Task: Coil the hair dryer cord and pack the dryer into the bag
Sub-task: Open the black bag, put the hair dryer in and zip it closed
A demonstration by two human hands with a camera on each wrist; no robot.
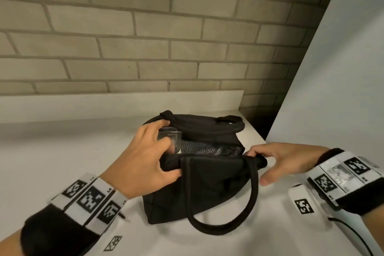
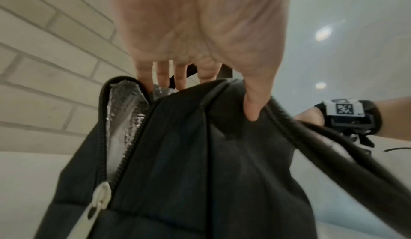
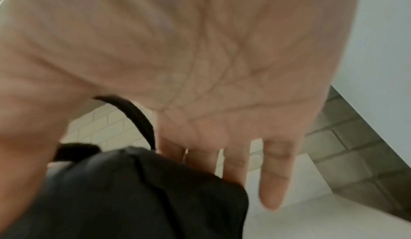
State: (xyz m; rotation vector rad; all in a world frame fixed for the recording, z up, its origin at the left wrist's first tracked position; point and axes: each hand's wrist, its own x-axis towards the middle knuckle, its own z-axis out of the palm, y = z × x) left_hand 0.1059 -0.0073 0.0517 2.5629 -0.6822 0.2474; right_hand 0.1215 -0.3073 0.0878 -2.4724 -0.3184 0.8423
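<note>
A black bag (image 1: 207, 183) stands on the white counter with its top unzipped, and silver lining (image 1: 203, 147) shows inside. My left hand (image 1: 166, 151) grips the left end of the near rim, thumb outside and fingers reaching inside. Those fingers touch a clear plastic thing (image 1: 168, 137). In the left wrist view the thumb presses the bag's (image 2: 177, 172) outer wall beside the zip. My right hand (image 1: 261, 167) hooks its fingers over the rim's right end. A white dryer body (image 1: 301, 197) lies partly under my right wrist. Its black cord (image 1: 353, 233) trails loose toward the near right.
A brick wall (image 1: 145, 37) and a low white ledge (image 1: 104, 102) run behind the bag. A white panel (image 1: 342, 79) closes the right side. One bag handle (image 1: 218, 228) droops onto the counter in front. A printed tag (image 1: 113, 243) lies at the near left.
</note>
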